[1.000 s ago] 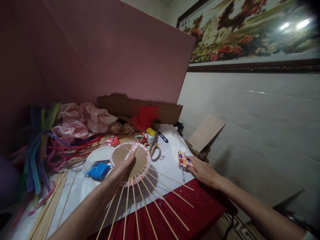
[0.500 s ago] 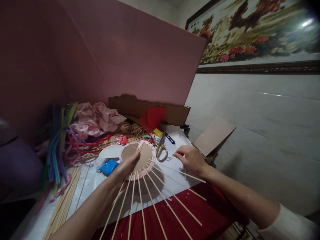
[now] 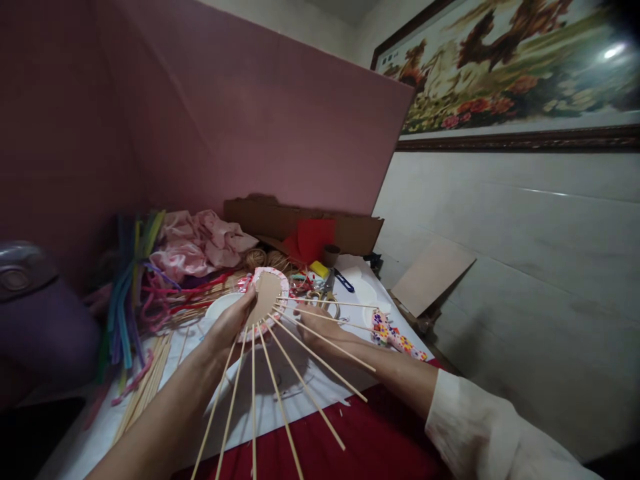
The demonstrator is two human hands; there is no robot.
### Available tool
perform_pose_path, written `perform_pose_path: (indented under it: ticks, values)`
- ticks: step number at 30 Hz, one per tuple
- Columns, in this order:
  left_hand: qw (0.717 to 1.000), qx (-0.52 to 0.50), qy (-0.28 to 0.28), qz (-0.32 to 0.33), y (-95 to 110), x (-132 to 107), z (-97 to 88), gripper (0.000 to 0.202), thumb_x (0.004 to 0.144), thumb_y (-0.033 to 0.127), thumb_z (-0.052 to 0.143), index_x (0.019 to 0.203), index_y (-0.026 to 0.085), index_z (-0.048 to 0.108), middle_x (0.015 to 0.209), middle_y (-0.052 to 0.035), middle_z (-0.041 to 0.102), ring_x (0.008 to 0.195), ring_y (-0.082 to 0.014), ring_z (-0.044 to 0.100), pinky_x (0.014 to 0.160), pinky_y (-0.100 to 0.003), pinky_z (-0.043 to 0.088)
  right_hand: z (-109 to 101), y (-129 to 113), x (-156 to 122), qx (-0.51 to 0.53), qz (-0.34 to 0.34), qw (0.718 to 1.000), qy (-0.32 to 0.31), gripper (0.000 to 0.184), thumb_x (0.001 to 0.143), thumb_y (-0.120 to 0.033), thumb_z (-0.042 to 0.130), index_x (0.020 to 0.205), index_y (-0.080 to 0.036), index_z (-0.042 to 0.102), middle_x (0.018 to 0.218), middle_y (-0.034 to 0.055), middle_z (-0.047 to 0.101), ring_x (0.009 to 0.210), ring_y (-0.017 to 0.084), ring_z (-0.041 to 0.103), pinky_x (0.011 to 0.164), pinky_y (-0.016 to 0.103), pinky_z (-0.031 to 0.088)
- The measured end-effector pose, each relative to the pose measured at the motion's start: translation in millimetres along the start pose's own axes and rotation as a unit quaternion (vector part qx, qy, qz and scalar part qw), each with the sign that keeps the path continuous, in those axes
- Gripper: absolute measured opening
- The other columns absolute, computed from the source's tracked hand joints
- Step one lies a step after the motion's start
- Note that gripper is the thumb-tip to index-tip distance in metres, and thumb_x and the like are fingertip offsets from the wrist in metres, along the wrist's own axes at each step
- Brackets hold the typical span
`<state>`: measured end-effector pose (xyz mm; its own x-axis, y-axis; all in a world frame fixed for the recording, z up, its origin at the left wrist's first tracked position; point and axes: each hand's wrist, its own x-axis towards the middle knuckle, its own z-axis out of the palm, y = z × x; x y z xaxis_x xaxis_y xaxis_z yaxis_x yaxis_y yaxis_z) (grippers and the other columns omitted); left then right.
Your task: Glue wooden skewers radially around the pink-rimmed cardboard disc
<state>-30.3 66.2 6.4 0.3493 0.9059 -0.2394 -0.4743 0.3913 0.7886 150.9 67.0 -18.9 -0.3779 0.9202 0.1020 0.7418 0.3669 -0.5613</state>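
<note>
Red cloth and white sheeting cover the counter. On the sheeting lie a blue cutter, a flower-patterned tool and wooden sticks.

A framed picture hangs on the pale wall above a tan board.

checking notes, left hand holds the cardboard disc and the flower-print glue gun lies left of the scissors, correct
Not left: in the head view, the flower-print glue gun lies right of the scissors. The left hand does hold the cardboard disc.
</note>
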Motion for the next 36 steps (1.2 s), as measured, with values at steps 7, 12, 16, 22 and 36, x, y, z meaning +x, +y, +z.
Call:
perform_pose_path:
  ticks: [7,12,16,22,36]
  values:
    - [0.995,-0.098,-0.001,0.016,17,-6,-3.2,0.029,0.076,0.034,0.045,0.088,0.010,0.057,0.060,-0.0065,0.064,0.047,-0.0145,0.059,0.047,-0.026,0.049,-17,15,-3,0.207,-0.014,0.971,0.114,0.026,0.071,-0.015,0.036,0.086,-0.014,0.058,0.069,0.0012,0.052,0.058,0.010,0.045,0.053,0.021,0.035]
    - [0.992,-0.121,-0.014,0.021,25,-9,-6.4,0.026,0.077,0.031,0.044,0.086,0.010,0.056,0.059,-0.0072,0.064,0.045,-0.0144,0.058,0.043,-0.025,0.049,-31,10,-25,0.495,-0.012,0.850,0.177,0.034,0.067,-0.017,0.049,0.101,-0.016,0.053,0.071,-0.0006,0.050,0.057,0.008,0.045,0.053,0.020,0.037]
    - [0.993,-0.112,-0.022,0.022,22,-9,-3.1,0.026,0.077,0.032,0.043,0.086,0.012,0.057,0.061,-0.0063,0.065,0.045,-0.0137,0.058,0.045,-0.026,0.050,-34,4,-27,0.561,0.004,0.756,0.336,0.023,0.068,-0.026,0.057,0.088,-0.016,0.055,0.059,-0.0044,0.045,0.048,0.006,0.040,0.045,0.018,0.033]
    - [1.000,-0.007,0.003,0.031,4,-6,4.7,0.034,0.072,0.038,0.050,0.097,0.016,0.056,0.067,-0.0053,0.065,0.050,-0.0155,0.060,0.049,-0.027,0.050,-26,-11,-18,0.673,0.068,0.656,0.334,0.024,0.071,-0.039,0.053,0.077,-0.016,0.051,0.058,-0.0031,0.048,0.044,0.006,0.044,0.037,0.017,0.031]
    - [0.996,0.029,0.085,-0.027,-6,-4,26.8,0.048,0.074,0.041,0.046,0.115,0.015,0.047,0.072,-0.0079,0.066,0.051,-0.0171,0.061,0.050,-0.029,0.049,12,-12,-25,0.610,-0.052,0.701,0.365,0.016,0.071,-0.017,0.058,0.074,-0.020,0.042,0.062,-0.0045,0.054,0.049,0.007,0.049,0.047,0.020,0.038]
